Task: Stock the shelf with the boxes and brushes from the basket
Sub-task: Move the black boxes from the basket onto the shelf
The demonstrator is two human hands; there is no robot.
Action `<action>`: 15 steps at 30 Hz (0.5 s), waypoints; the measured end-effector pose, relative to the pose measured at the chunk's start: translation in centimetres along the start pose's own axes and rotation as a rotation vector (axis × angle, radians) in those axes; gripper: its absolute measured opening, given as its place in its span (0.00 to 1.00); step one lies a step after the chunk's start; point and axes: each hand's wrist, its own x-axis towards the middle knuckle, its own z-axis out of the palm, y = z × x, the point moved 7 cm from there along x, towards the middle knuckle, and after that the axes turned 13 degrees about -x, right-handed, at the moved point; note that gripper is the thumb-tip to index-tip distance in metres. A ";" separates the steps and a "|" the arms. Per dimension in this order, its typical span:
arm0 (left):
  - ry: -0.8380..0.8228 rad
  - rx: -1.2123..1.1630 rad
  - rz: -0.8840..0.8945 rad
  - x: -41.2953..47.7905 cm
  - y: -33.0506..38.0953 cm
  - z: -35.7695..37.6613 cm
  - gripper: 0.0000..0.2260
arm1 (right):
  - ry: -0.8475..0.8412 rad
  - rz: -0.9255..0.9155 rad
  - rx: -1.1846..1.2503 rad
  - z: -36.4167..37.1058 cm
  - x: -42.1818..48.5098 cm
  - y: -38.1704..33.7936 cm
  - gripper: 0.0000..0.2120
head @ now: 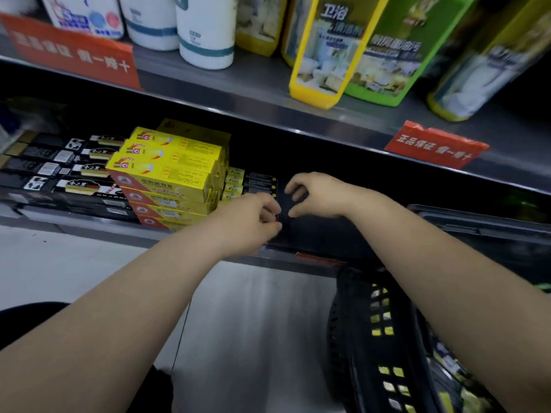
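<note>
Both my hands reach into the lower shelf (89, 231). My left hand (253, 219) and my right hand (316, 195) curl their fingers on a dark flat box (313, 234) lying at the shelf's front. It blends into the shadow. Behind it lies a row of black boxes with yellow ends (250, 181). A stack of yellow boxes (170, 177) stands to the left. Long black boxes (59, 174) lie further left. The black mesh basket (357, 332) hangs at the lower right, with yellow packs showing through its holes.
The upper shelf (253, 84) carries white bottles (205, 31) and yellow and green cleaner bottles (322, 49). Red price tags (435, 147) hang on its front edge. A dark tray (477, 225) sits on the lower shelf at the right. Pale floor lies below left.
</note>
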 end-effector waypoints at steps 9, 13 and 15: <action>-0.171 0.029 0.403 -4.0 10.2 11.3 0.07 | 0.223 0.096 0.372 -2.6 -18.6 8.6 0.10; -0.290 0.029 0.416 -5.0 12.6 18.2 0.07 | 0.197 0.254 0.437 1.0 -25.1 15.3 0.10; -0.354 0.116 0.421 -5.3 12.9 21.1 0.06 | 0.182 0.339 0.466 3.3 -27.4 18.7 0.08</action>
